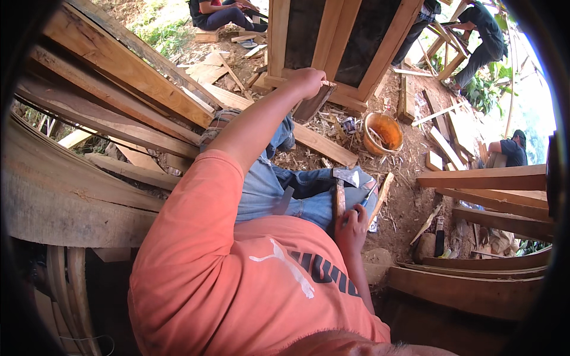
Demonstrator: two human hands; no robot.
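My left hand [309, 82] reaches far forward, its fingers closed over the upper edge of a short wooden block [314, 104]. The block is tilted and stands close to the foot of a wooden panelled frame [356, 94] with dark panels. On my right thigh, my right hand [352, 228] is closed around a slim blue pen-like tool [369, 194] that points up and away. Right beside those fingers lies a hatchet [340, 199] with a wooden handle and a flared metal head, resting on my jeans. Whether the right hand also touches its handle, I cannot tell.
An orange bucket [382, 134] stands on ground strewn with wood chips. Long planks [119, 65] are stacked at the left; more beams [484, 177] lie at the right. A plank [323, 145] lies ahead of my legs. Several other people [484, 44] are farther off.
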